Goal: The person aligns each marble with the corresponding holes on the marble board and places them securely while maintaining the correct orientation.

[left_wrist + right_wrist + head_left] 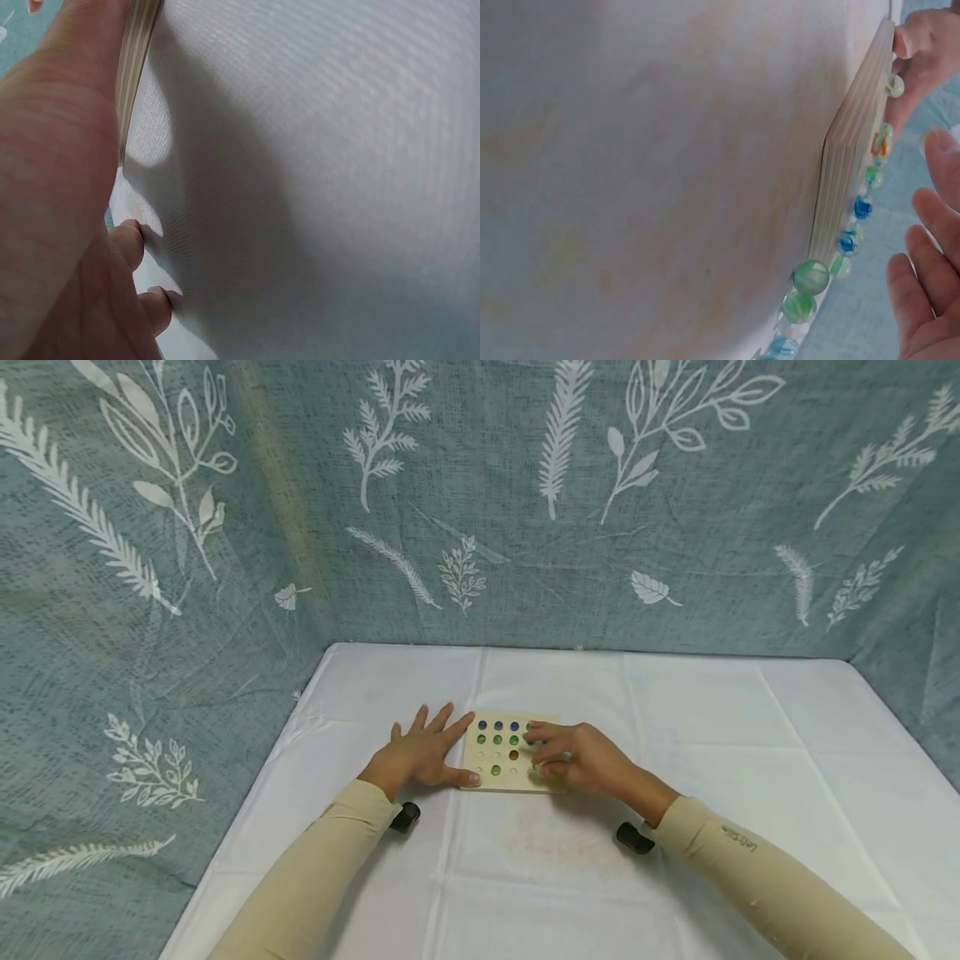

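A flat pale wooden board [504,783] with rows of round hollows lies on the white cloth. Glass marbles sit in it: blue ones [498,726] along the far row, green ones [497,740] in front, an amber one [513,755] and a light green one [496,770] nearer. My left hand [417,754] is spread at the board's left side, thumb on the near left corner. Over the right part hovers my right hand [588,762], fingers loosely bent; its fingertips are close above the marbles, hiding some hollows. In the right wrist view, thumb and fingers [930,255] stand apart from the board.
More green marbles [810,277] show past the board's side edge in the right wrist view. Black wrist devices [406,817] sit below both forearms. A leaf-patterned curtain [495,585] hangs behind and left of the cloth-covered table [750,760].
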Available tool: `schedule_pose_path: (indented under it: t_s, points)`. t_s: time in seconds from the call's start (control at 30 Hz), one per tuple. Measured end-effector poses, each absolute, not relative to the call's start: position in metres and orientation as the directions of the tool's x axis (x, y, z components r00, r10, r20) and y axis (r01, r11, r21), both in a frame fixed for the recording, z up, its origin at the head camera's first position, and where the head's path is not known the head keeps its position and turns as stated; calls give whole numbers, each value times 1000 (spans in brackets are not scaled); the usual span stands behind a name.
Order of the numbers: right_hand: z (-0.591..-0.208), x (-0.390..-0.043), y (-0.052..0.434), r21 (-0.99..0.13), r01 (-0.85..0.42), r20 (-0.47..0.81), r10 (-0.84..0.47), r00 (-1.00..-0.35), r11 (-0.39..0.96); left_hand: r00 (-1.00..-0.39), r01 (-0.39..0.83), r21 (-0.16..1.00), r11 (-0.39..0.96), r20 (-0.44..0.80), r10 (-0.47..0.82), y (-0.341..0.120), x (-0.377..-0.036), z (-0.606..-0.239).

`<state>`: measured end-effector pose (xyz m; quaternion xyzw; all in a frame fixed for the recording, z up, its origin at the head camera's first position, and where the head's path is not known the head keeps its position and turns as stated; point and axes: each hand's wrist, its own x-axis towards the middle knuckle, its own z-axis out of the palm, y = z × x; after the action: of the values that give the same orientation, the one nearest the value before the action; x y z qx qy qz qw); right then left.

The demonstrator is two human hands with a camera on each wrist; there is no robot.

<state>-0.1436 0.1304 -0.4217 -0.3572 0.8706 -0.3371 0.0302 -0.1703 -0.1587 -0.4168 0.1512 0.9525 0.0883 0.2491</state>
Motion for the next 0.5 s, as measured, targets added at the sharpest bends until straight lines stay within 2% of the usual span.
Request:
schedule_pose_path:
  t_s: [0.5]
  points:
    - [-427,-147,123,-510,-679,218,-683,-697,529,-828,228,243,943,-462,318,-158,-172,-420]
